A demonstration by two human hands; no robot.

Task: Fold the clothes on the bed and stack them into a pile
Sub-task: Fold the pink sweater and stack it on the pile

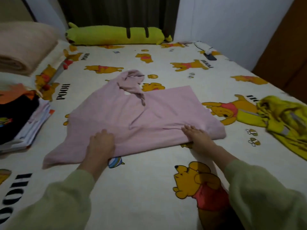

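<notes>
Pink garment [132, 113] lies spread across the middle of the bed [149, 188], hood or neck end bunched at the far side, one sleeve trailing off toward the near left corner. The right-hand portion looks already folded in over the body — the edge there is straight and doubled.

Left hand [101, 145] sits at the near hem, fingers curled down onto the cloth; it seems to be gripping or pinning the edge, though whether fabric is actually pinched under the fingers I cannot tell. Right hand [197, 136] lies flat on the folded part, fingers straight and together, holding nothing — pressing, probably to smooth the crease and keep the fold from slipping while the other side is dealt with.

Stack of folded clothes [21, 118] stands at the left edge of the bed, dark piece on top of paler ones; likely where this one goes once folded. Yellow-green garment [285, 120] lies crumpled at the right edge, well apart, not yet folded.

Also present: rolled beige blanket [23, 47] at the far left, long yellow plush [116, 35] along the head of the bed.

Judgement: mid-fold on the pink piece; the left sleeve and side remain to be brought in.
</notes>
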